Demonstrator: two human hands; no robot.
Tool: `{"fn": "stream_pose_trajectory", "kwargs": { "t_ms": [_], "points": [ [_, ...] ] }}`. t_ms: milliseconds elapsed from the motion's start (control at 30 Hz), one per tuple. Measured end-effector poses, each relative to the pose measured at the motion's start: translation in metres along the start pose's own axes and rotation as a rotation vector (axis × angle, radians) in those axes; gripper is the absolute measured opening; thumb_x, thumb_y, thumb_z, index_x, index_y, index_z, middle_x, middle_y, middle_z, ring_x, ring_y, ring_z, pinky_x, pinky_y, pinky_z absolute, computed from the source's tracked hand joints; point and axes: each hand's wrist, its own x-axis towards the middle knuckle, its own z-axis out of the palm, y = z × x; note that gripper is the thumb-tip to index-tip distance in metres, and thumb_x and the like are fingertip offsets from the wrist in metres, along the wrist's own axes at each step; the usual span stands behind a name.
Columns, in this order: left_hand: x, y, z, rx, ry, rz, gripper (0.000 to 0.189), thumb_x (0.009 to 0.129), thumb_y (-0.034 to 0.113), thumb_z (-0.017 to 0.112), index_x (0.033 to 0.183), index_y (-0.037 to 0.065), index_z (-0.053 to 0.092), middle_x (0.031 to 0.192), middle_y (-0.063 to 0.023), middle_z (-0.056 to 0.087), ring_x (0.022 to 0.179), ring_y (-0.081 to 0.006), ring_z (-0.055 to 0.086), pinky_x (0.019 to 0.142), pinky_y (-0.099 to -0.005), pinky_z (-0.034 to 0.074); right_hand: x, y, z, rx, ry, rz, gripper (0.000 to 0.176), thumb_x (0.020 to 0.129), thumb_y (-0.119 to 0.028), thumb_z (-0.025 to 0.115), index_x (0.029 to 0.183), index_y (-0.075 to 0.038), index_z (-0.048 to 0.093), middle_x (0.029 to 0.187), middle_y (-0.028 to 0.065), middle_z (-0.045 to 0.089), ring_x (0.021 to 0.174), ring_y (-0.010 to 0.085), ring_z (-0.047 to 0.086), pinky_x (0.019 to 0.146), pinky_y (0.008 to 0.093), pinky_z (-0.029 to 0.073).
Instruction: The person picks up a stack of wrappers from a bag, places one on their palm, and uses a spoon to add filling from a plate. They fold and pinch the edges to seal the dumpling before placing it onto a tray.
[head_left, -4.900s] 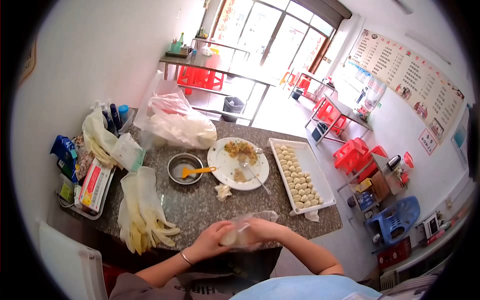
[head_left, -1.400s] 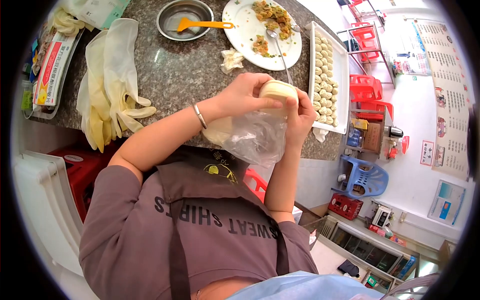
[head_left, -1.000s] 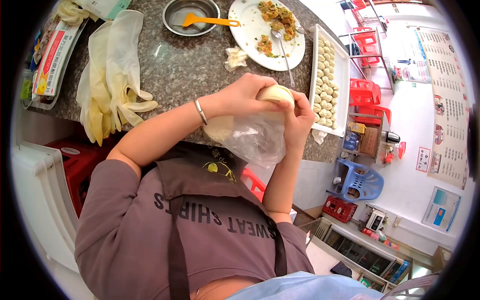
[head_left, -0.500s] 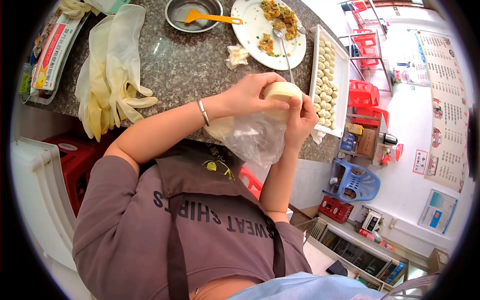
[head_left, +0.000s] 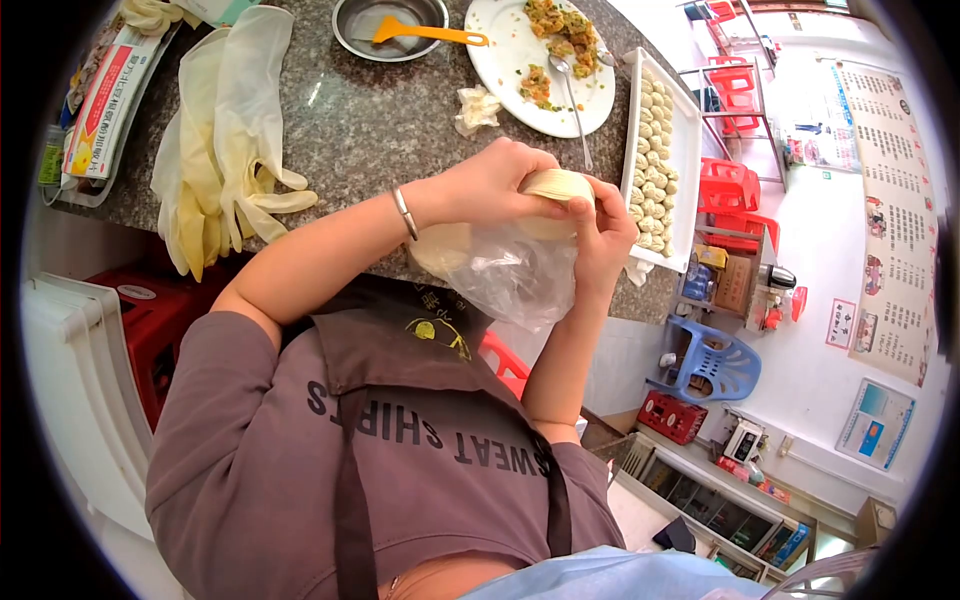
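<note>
Both of my hands grip a pale stack of round dough wrappers [head_left: 557, 186] above the counter's edge. My left hand [head_left: 490, 182], with a silver bangle on its wrist, curls round the near left side of the stack. On the other side my right hand [head_left: 606, 228] pinches it between thumb and fingers. The thin layered edges of the wrappers face up. Below the hands hangs a crumpled clear plastic bag [head_left: 515, 275], with a pale mass partly inside; its upper part is hidden by the hands.
A white tray [head_left: 688, 150] of small pleated dumplings stands at right. Beyond my hands are a plate [head_left: 500, 75] with filling and a spoon [head_left: 573, 100], a steel bowl [head_left: 350, 45] with an orange scraper [head_left: 430, 34], and a crumpled tissue [head_left: 477, 110]. Rubber gloves [head_left: 225, 140] hang over the counter edge.
The wrapper stack has tilted, showing its layered edge instead of its flat round face. Both hands have shifted slightly with it. The bag still hangs below.
</note>
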Motion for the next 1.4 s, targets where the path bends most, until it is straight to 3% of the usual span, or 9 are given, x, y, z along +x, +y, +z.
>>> {"fn": "stream_pose_trajectory", "kwargs": {
  "t_ms": [167, 500, 567, 800, 867, 1100, 1200, 1267, 1400],
  "points": [
    [0.002, -0.012, 0.014, -0.220, 0.024, 0.071, 0.033, 0.083, 0.026, 0.076, 0.101, 0.000, 0.065, 0.083, -0.0012, 0.065, 0.076, -0.0040, 0.057, 0.066, -0.0228, 0.047, -0.006, 0.002, 0.008, 0.191, 0.198, 0.054, 0.034, 0.089, -0.026, 0.071, 0.102, 0.004, 0.064, 0.096, 0.0064, 0.064, 0.089, 0.0123, 0.058, 0.080, 0.0259, 0.047],
    [-0.001, -0.003, 0.008, -0.162, -0.002, 0.022, 0.037, 0.084, 0.025, 0.074, 0.108, 0.000, 0.063, 0.088, -0.0031, 0.065, 0.080, -0.0050, 0.057, 0.069, -0.0229, 0.048, -0.005, -0.004, 0.007, 0.242, 0.225, 0.130, 0.034, 0.088, -0.026, 0.072, 0.101, 0.004, 0.064, 0.096, 0.0059, 0.065, 0.089, 0.0115, 0.059, 0.079, 0.0252, 0.047],
    [0.001, -0.006, 0.005, -0.137, 0.016, 0.031, 0.038, 0.080, 0.032, 0.076, 0.098, 0.000, 0.066, 0.084, -0.0133, 0.068, 0.077, -0.0176, 0.066, 0.070, -0.0306, 0.050, -0.001, -0.011, 0.012, 0.229, 0.168, 0.087, 0.034, 0.088, -0.026, 0.071, 0.101, 0.004, 0.064, 0.097, 0.0060, 0.065, 0.088, 0.0114, 0.059, 0.078, 0.0247, 0.047],
    [0.000, -0.003, 0.007, -0.005, 0.058, 0.053, 0.037, 0.079, 0.031, 0.076, 0.096, 0.000, 0.066, 0.082, -0.0134, 0.068, 0.075, -0.0197, 0.066, 0.068, -0.0317, 0.050, -0.004, -0.001, 0.008, 0.205, 0.193, 0.105, 0.034, 0.090, -0.026, 0.070, 0.103, 0.004, 0.064, 0.098, 0.0065, 0.065, 0.089, 0.0111, 0.059, 0.078, 0.0239, 0.046],
    [0.002, -0.007, 0.005, -0.173, 0.036, 0.002, 0.031, 0.081, 0.024, 0.076, 0.100, 0.002, 0.066, 0.079, -0.0053, 0.064, 0.076, -0.0058, 0.059, 0.066, -0.0238, 0.048, -0.001, -0.009, 0.014, 0.240, 0.199, 0.071, 0.033, 0.090, -0.026, 0.070, 0.103, 0.004, 0.064, 0.097, 0.0060, 0.065, 0.087, 0.0106, 0.059, 0.077, 0.0231, 0.046],
    [0.000, 0.006, 0.003, 0.076, -0.005, 0.006, 0.026, 0.084, 0.020, 0.074, 0.099, 0.001, 0.065, 0.080, -0.0021, 0.064, 0.072, -0.0040, 0.055, 0.062, -0.0233, 0.047, -0.003, -0.003, 0.004, 0.158, 0.170, 0.072, 0.033, 0.091, -0.026, 0.069, 0.104, 0.004, 0.064, 0.091, 0.0041, 0.065, 0.083, 0.0094, 0.058, 0.073, 0.0210, 0.046],
    [0.001, -0.001, 0.006, -0.359, 0.087, 0.064, 0.024, 0.085, 0.019, 0.073, 0.098, 0.000, 0.064, 0.078, -0.0012, 0.064, 0.070, -0.0040, 0.055, 0.061, -0.0242, 0.048, 0.000, -0.006, 0.012, 0.249, 0.261, 0.075, 0.033, 0.090, -0.026, 0.069, 0.103, 0.003, 0.064, 0.090, 0.0042, 0.065, 0.082, 0.0090, 0.059, 0.072, 0.0211, 0.047],
    [0.001, 0.006, -0.007, 0.018, -0.008, -0.021, 0.025, 0.085, 0.019, 0.073, 0.098, 0.000, 0.064, 0.079, -0.0020, 0.064, 0.074, -0.0046, 0.058, 0.065, -0.0243, 0.050, 0.002, -0.005, 0.007, 0.142, 0.175, 0.061, 0.033, 0.090, -0.026, 0.070, 0.102, 0.003, 0.064, 0.090, 0.0047, 0.065, 0.081, 0.0088, 0.059, 0.072, 0.0211, 0.047],
    [0.001, 0.001, 0.003, 0.012, 0.017, 0.018, 0.025, 0.085, 0.019, 0.072, 0.099, 0.000, 0.064, 0.078, -0.0021, 0.064, 0.075, -0.0038, 0.058, 0.065, -0.0237, 0.050, -0.002, -0.005, 0.009, 0.148, 0.206, 0.070, 0.033, 0.089, -0.027, 0.071, 0.101, 0.003, 0.064, 0.091, 0.0045, 0.065, 0.081, 0.0087, 0.058, 0.073, 0.0218, 0.047]
  ]
}}
